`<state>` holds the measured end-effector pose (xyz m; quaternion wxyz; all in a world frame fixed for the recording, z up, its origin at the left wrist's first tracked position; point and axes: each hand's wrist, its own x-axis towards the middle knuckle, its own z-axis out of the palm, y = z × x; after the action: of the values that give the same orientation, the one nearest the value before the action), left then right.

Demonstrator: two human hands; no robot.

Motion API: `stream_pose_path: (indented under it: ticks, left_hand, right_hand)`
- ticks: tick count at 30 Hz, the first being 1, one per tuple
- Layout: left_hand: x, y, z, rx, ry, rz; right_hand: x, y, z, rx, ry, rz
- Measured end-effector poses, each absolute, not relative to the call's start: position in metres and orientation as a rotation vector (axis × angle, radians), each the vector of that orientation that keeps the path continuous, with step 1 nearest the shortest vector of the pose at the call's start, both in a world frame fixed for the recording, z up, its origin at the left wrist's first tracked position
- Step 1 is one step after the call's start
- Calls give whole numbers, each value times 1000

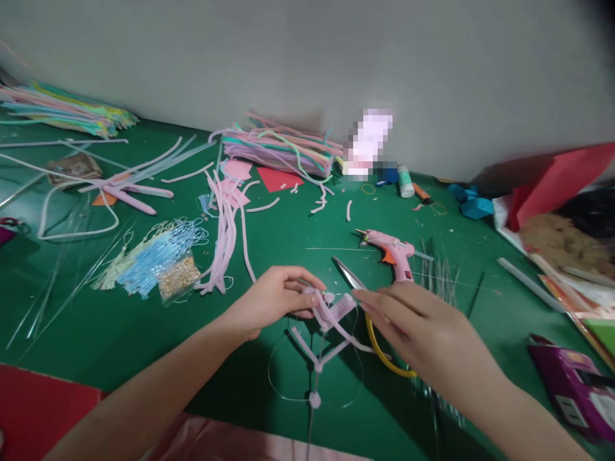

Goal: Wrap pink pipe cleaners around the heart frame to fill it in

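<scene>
Matt stems (336, 324), metal blades (348, 274), plast. gun (390, 246)

Scissors (350, 274) beside glue gun (390, 248)

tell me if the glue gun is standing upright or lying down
Lying on its side: the pink glue gun shows its profile from above, orange trigger included, against the green table.
</scene>
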<state>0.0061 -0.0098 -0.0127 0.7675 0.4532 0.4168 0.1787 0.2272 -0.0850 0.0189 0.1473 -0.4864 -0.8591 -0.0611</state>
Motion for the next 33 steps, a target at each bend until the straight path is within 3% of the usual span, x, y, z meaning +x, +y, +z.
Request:
stream_pose_path:
  ticks: [7,22,33]
  left_hand:
    - [8,-8,-7,875,950,379]
    - [4,-5,-14,1067,1005,363]
    - [6,-7,-17,966,944,409]
  right_hand:
    - [202,-63,15,-1101,-2558,-94]
    - [188,-65,17,-955,-2699,-378]
    - [188,-58,20,-619,-2866,-529]
